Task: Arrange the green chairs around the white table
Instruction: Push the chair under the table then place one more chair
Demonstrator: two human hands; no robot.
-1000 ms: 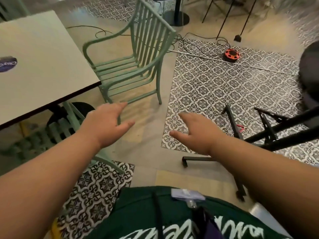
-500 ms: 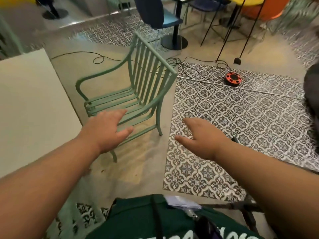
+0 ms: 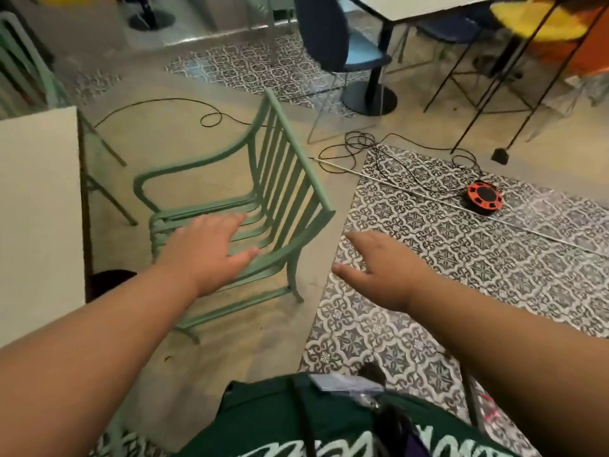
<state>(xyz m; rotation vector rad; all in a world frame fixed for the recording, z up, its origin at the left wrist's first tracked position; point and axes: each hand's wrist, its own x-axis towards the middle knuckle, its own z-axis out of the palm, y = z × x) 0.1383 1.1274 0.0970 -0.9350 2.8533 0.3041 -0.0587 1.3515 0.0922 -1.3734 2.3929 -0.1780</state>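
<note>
A green slatted armchair (image 3: 283, 179) stands on the floor a little right of the white table (image 3: 36, 206), its seat facing the table. My left hand (image 3: 207, 249) hovers open over the chair's near armrest, fingers apart, holding nothing. Just right of the chair's back, my right hand (image 3: 379, 268) is stretched out over the patterned tiles, also open. Part of another green chair (image 3: 29, 70) shows at the far left behind the table.
Black cables (image 3: 359, 146) and a thin metal rod cross the floor beyond the chair, near a red cable reel (image 3: 484, 201). A dark blue chair (image 3: 336, 37), a second table and black tripod legs (image 3: 527, 77) stand at the back. A black stand leg lies by my right side.
The view has lifted and shifted right, so the table now shows less. Both hands have moved forward toward the green chair, the left one now over its armrest.
</note>
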